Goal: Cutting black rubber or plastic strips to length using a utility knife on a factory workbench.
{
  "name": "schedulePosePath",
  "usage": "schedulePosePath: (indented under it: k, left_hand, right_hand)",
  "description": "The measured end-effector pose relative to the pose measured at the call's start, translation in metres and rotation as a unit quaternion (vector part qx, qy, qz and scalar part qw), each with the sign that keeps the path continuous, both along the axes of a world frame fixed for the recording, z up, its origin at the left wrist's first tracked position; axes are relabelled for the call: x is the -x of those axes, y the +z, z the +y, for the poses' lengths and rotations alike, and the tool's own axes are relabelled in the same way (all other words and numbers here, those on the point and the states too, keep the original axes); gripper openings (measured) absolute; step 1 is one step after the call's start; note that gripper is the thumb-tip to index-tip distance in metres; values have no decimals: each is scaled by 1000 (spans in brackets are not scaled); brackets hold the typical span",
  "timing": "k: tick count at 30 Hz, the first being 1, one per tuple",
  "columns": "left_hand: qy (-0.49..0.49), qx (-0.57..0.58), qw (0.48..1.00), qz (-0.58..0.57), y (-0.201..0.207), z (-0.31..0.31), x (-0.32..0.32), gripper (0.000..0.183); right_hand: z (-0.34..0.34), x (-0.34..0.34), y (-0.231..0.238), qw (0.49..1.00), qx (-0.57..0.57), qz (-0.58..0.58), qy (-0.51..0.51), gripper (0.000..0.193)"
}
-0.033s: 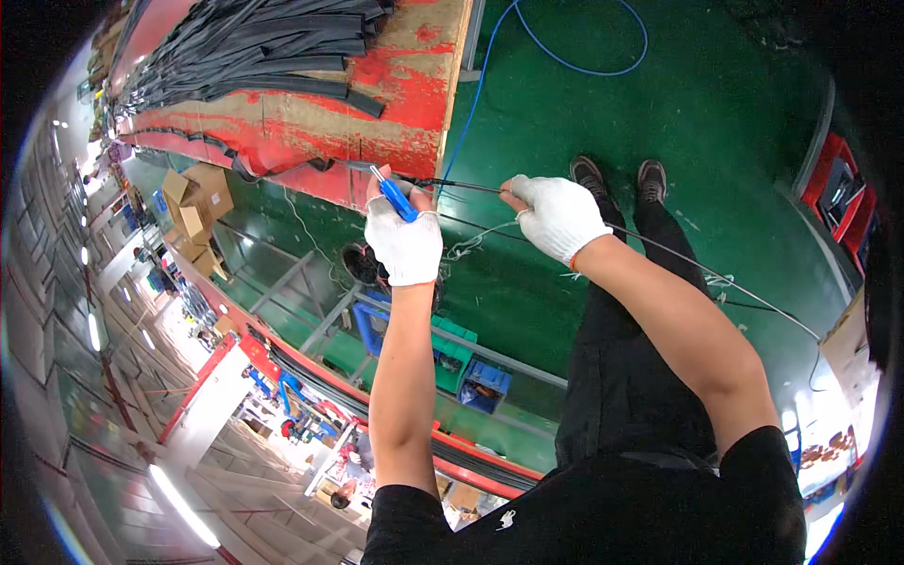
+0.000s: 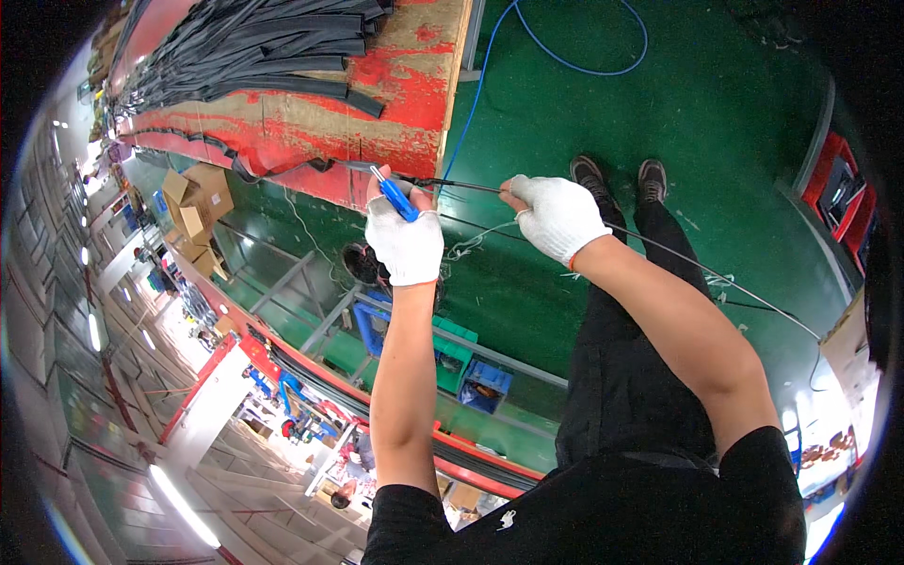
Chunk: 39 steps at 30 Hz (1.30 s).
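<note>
My left hand (image 2: 405, 245), in a white knit glove with bare fingertips, is closed round a blue tool (image 2: 397, 200) with a short metal tip. Its fingers also meet the end of a black flat sleeve (image 2: 350, 166) lying along the table edge. To the right, my gloved right hand (image 2: 557, 218) pinches a thin dark rod or cable (image 2: 471, 186), which spans the gap between both hands. Past my right wrist, a long thin rod (image 2: 716, 280) runs on toward the lower right. The exact grip of the left fingers is partly hidden.
Many black flat sleeves (image 2: 273, 47) lie piled on the worn red table (image 2: 405, 104). A blue hose (image 2: 480, 85) hangs beside its edge and loops on the green floor. Below stand an open cardboard box (image 2: 193, 202), a metal frame (image 2: 508, 363) and a blue bin (image 2: 486, 384).
</note>
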<state>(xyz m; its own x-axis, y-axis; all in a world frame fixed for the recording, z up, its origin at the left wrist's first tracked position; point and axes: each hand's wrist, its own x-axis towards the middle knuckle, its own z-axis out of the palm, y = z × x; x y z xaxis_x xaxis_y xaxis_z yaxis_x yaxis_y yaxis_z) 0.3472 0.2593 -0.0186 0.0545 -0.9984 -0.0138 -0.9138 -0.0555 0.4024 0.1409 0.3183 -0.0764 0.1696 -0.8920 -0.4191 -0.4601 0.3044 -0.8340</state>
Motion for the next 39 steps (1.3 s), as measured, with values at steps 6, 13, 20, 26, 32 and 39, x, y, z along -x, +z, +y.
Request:
schedulePosePath:
  k: [6,13,20,26,32,39]
  left_hand:
    - [-44,32,989,-140,-2,-2,13,50]
    - [-70,27,978,-194,-2,-5,23,46]
    - [-120,4,981,-153,4,-9,43,47]
    - [-118,-49,977,-170,7,-28,42,44]
    - [-114,-37,979,-165,3,-25,32,43]
    - [-93,-50,975,-197,5,-23,41,49]
  right_hand:
    - [8,-13,-6,996,48,60,-34,23]
    - [15,-22,-9,987,105,60,-102,20]
    - [-7,-52,-2,987,101,70,-104,19]
    - [-23,-38,-21,989,107,-8,-97,25]
    - [136,150,-83,994,-101,39,2,34]
    - [319,297,-58,984,-127,126,-15,27]
